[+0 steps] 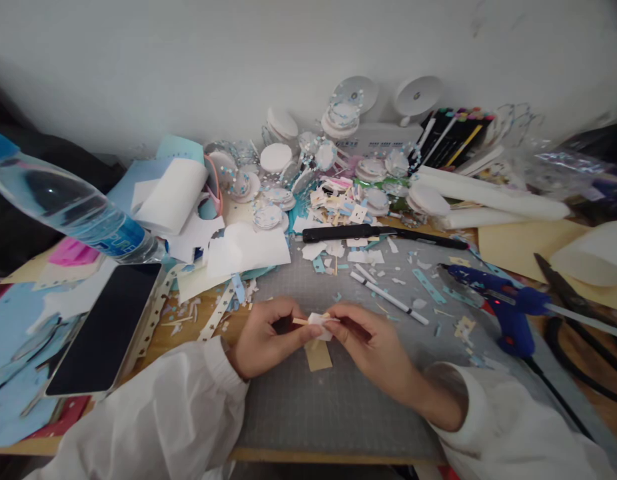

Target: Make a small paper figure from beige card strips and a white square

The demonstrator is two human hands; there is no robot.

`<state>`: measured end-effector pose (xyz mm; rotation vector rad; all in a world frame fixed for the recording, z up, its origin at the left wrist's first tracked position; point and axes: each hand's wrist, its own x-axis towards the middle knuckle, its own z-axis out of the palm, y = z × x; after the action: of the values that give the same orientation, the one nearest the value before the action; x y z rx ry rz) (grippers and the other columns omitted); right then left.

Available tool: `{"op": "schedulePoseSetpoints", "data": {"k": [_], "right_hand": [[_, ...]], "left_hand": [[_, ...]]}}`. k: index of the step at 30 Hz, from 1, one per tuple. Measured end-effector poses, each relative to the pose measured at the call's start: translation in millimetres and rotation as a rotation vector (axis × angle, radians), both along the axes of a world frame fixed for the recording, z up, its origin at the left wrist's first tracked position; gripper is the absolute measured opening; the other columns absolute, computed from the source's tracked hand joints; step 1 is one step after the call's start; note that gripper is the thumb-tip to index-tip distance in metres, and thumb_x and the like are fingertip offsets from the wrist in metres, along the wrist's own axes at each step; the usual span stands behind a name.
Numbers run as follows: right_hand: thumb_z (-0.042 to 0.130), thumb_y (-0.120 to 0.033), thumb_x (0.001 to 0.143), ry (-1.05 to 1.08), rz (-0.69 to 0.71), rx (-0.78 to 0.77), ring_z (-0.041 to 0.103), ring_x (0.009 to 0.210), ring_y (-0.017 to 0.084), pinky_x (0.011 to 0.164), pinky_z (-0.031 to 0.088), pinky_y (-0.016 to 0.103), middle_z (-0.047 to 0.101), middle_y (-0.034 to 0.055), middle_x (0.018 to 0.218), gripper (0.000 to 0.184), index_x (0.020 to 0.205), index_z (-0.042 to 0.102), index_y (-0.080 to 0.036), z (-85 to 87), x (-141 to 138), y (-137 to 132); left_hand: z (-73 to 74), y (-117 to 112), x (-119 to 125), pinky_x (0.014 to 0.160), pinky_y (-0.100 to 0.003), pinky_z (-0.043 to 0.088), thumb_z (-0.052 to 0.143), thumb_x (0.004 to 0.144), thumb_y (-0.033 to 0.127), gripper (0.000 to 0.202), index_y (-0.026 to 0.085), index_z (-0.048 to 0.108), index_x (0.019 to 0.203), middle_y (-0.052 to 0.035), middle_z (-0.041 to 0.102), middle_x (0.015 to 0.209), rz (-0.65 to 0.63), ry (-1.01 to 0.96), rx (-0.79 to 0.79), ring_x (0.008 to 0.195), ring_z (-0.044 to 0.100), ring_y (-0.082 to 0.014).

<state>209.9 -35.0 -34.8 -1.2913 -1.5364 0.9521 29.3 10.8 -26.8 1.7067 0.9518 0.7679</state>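
My left hand (276,335) and my right hand (371,337) meet over the grey cutting mat (328,420). Both pinch a small folded piece of white paper (318,321) between thumb and fingers. A thin tan strip (299,321), maybe a wooden stick, pokes out of it on the left. Just below the fingertips is a small tan paper rectangle (319,357); whether it is attached to the white piece or lies on the mat, I cannot tell. My fingers cover part of the paper.
A blue glue gun (498,300) and black scissors (578,333) lie at right. Behind my hands are a white pen (388,298), a black-handled tool (338,233) and paper scraps. A phone (106,327) and water bottle (83,207) occupy the left. Several white discs (276,158) crowd the back.
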Motion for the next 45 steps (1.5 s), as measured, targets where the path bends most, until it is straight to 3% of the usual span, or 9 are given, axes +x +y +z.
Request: {"op": "schedulePoseSetpoints", "data": {"k": [5, 14, 19, 23, 28, 35, 40, 43, 45], "right_hand": [[0.057, -0.032, 0.086, 0.056, 0.016, -0.025, 0.06, 0.068, 0.014, 0.06, 0.05, 0.024, 0.063, 0.0011, 0.074, 0.012, 0.08, 0.062, -0.022, 1.2, -1.9, 0.2], [0.064, -0.046, 0.08, 0.423, 0.089, -0.214, 0.066, 0.079, 0.016, 0.068, 0.057, 0.027, 0.067, 0.0021, 0.086, 0.025, 0.094, 0.059, -0.026, -6.3, -6.5, -1.2], [0.065, -0.046, 0.079, 0.382, 0.038, -0.223, 0.065, 0.072, 0.015, 0.066, 0.057, 0.026, 0.066, 0.0013, 0.08, 0.023, 0.086, 0.061, -0.024, -4.5, -4.6, 1.3], [0.065, -0.043, 0.08, 0.397, 0.013, -0.2, 0.064, 0.078, 0.015, 0.069, 0.057, 0.026, 0.066, 0.0017, 0.085, 0.02, 0.089, 0.062, -0.025, -3.1, -2.3, 1.0], [0.064, -0.045, 0.08, 0.358, 0.055, -0.254, 0.062, 0.073, 0.015, 0.062, 0.055, 0.026, 0.064, 0.0013, 0.081, 0.021, 0.086, 0.061, -0.025, -3.2, -0.7, 1.4], [0.066, -0.046, 0.078, 0.373, 0.103, -0.29, 0.058, 0.068, 0.013, 0.062, 0.051, 0.024, 0.059, -0.0008, 0.076, 0.024, 0.081, 0.058, -0.023, -1.8, -1.1, 2.7], [0.06, -0.047, 0.082, 0.396, 0.119, -0.269, 0.055, 0.063, 0.011, 0.058, 0.048, 0.023, 0.055, -0.0022, 0.071, 0.024, 0.083, 0.057, -0.023, 1.1, 0.7, 3.8], [0.056, -0.042, 0.086, 0.308, 0.113, -0.222, 0.053, 0.061, 0.011, 0.057, 0.046, 0.023, 0.054, -0.0025, 0.068, 0.02, 0.081, 0.056, -0.023, 0.9, 5.5, 5.5], [0.054, -0.035, 0.089, 0.156, 0.106, -0.113, 0.054, 0.066, 0.012, 0.062, 0.046, 0.025, 0.056, -0.0016, 0.07, 0.016, 0.08, 0.056, -0.022, 1.1, 9.4, 6.2]], "left_hand": [[-0.4, 0.2, 0.3, 0.046, -0.02, 0.028, 0.069, 0.075, 0.038, 0.035, 0.015, 0.049, 0.058, 0.0041, 0.044, 0.051, -0.012, -0.051, -0.071, 0.049, 0.036, -0.0074], [-1.4, 5.9, -0.6, 0.053, -0.021, 0.039, 0.071, 0.076, 0.036, 0.027, 0.014, 0.058, 0.067, 0.0008, 0.056, 0.06, 0.016, -0.254, -0.209, 0.056, 0.048, -0.0098], [-4.7, 4.4, -1.6, 0.057, -0.022, 0.039, 0.067, 0.08, 0.034, 0.021, 0.014, 0.061, 0.076, -0.0015, 0.058, 0.068, -0.042, -0.144, -0.099, 0.063, 0.051, -0.012], [-2.9, 4.7, -2.8, 0.056, -0.024, 0.037, 0.06, 0.085, 0.037, 0.027, 0.015, 0.058, 0.07, -0.0007, 0.052, 0.064, -0.058, -0.056, 0.029, 0.062, 0.047, -0.0125], [4.3, 5.8, -1.6, 0.058, -0.027, 0.036, 0.058, 0.086, 0.037, 0.03, 0.016, 0.057, 0.064, -0.0011, 0.052, 0.059, -0.136, -0.04, 0.18, 0.059, 0.046, -0.0131], [8.7, 6.7, 1.6, 0.062, -0.031, 0.033, 0.055, 0.088, 0.04, 0.04, 0.018, 0.053, 0.054, 0.0018, 0.045, 0.05, -0.192, -0.012, 0.266, 0.055, 0.042, -0.0132], [6.6, 6.4, -3.4, 0.063, -0.031, 0.034, 0.055, 0.088, 0.038, 0.04, 0.017, 0.058, 0.054, 0.0001, 0.049, 0.05, -0.166, -0.065, 0.158, 0.056, 0.044, -0.0136], [2.8, 7.3, -8.9, 0.062, -0.03, 0.036, 0.058, 0.086, 0.038, 0.04, 0.017, 0.06, 0.052, -0.0022, 0.054, 0.056, -0.089, -0.149, -0.006, 0.06, 0.049, -0.0146], [0.4, 9.8, -11.9, 0.06, -0.03, 0.037, 0.061, 0.084, 0.037, 0.038, 0.017, 0.062, 0.053, -0.0027, 0.057, 0.059, -0.021, -0.26, -0.165, 0.059, 0.051, -0.0147]]}}
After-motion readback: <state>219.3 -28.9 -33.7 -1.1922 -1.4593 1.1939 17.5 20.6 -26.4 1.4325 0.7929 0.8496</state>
